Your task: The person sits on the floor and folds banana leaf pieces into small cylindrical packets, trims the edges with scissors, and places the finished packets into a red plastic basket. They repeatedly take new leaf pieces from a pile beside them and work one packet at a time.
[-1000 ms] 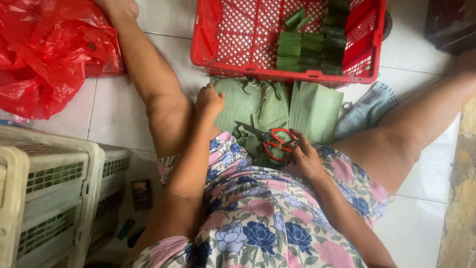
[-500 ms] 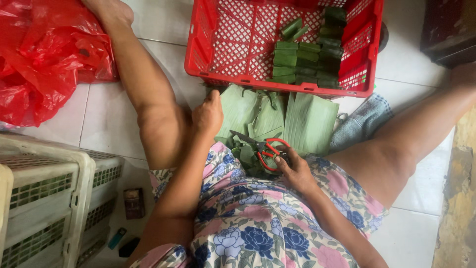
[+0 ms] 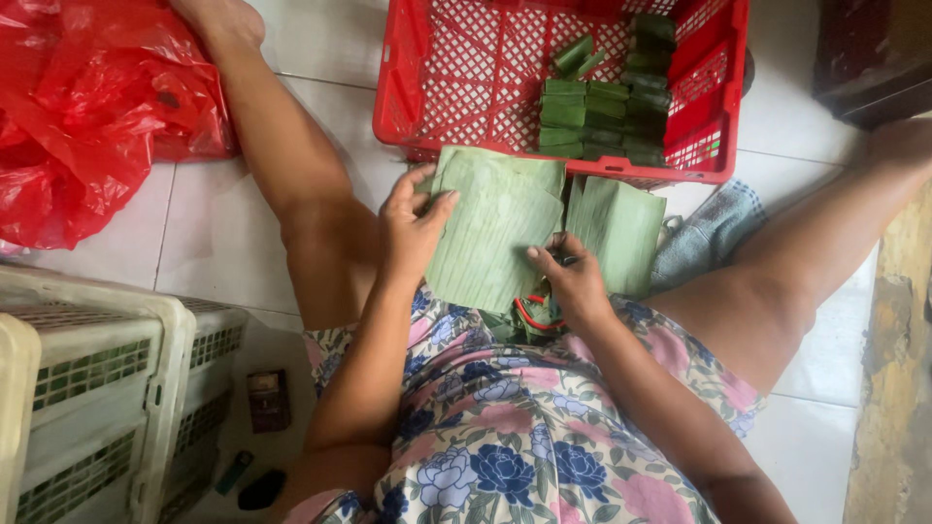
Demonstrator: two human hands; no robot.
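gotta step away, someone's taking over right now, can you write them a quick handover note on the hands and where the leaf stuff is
Left hand: open, fingers on the left edge of a flat green leaf sheet.
Right hand: pressing that sheet's lower right edge; red-handled scissors lie just under it, not gripped.
A second stack of leaves lies to the right, by a grey cloth.
Done: a batch of folded green parcels sits in the red basket.
Left: the flat sheets are unfolded.
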